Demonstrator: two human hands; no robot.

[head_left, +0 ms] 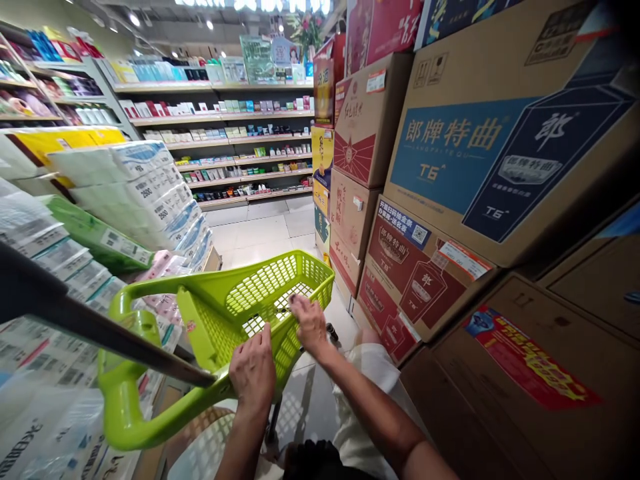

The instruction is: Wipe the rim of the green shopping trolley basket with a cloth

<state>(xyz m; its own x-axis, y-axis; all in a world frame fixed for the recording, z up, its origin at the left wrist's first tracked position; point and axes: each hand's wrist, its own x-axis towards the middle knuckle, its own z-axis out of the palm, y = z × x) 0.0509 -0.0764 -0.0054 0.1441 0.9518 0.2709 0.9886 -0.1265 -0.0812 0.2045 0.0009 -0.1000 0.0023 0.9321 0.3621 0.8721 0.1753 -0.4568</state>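
left hand (253, 370): closed over the near side rim of the green cart (197, 327), seemingly to steady it;
right hand (311, 325): just ahead of the left, fingers bent at that rim; blurred, so whether it grips i cannot tell;
cart: beneath both hands;
cartons (450, 187): right of the right hand, printed faces outward, likely to show labels;
wrapped packs (145, 183): beyond the left hand, piled flat, probably for stability

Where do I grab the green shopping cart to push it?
Probably by the thick, rounded handle at the cart's end on the picture's left, coming from outside that end. The handle loops out past the basket, leaving a gap to curl around the smooth bar. Keep clear of the dark pole crossing in front of it.
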